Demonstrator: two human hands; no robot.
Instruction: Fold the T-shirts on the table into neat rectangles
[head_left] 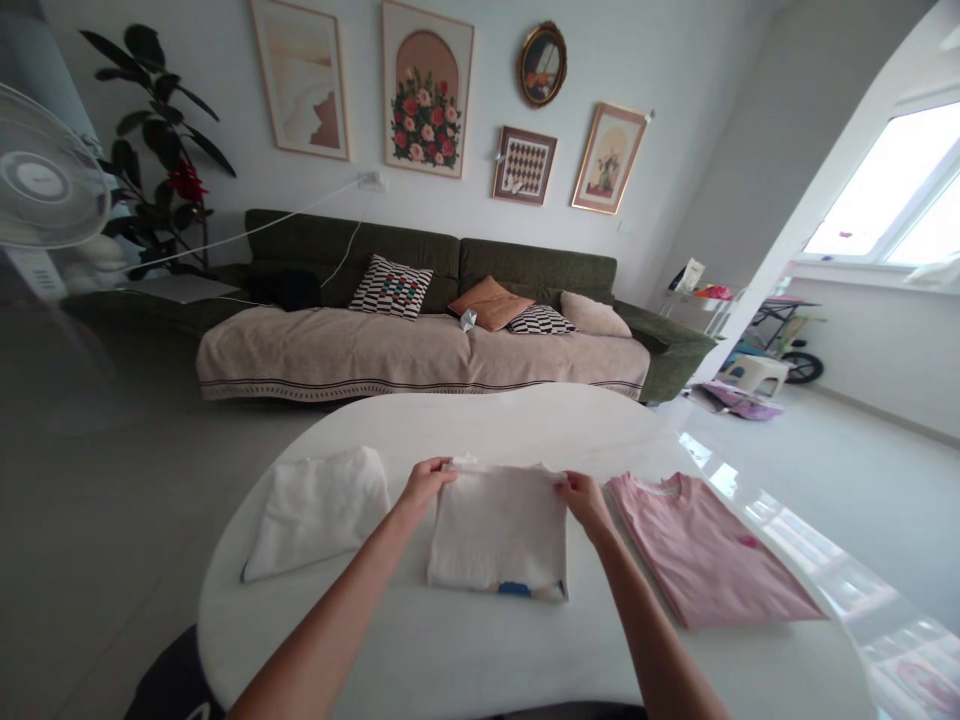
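Observation:
A white folded T-shirt (501, 525) lies in front of me on the white table, with a patch of blue print showing at its near edge. My left hand (429, 482) pinches its far left corner. At the far right corner my right hand (580, 494) grips the cloth between thumb and fingers. To the left rests another white folded garment (319, 512), apart from both hands. A pink folded T-shirt (716, 550) with its collar at the far side lies to the right, close to my right forearm.
The round-edged white table (480, 665) holds all three garments. Beyond it stands a green sofa (540, 262) with a beige cover and several cushions. A white fan (49, 180) is at the far left, near a dark-leaved plant (161, 130). A white stool (757, 372) stands at the right.

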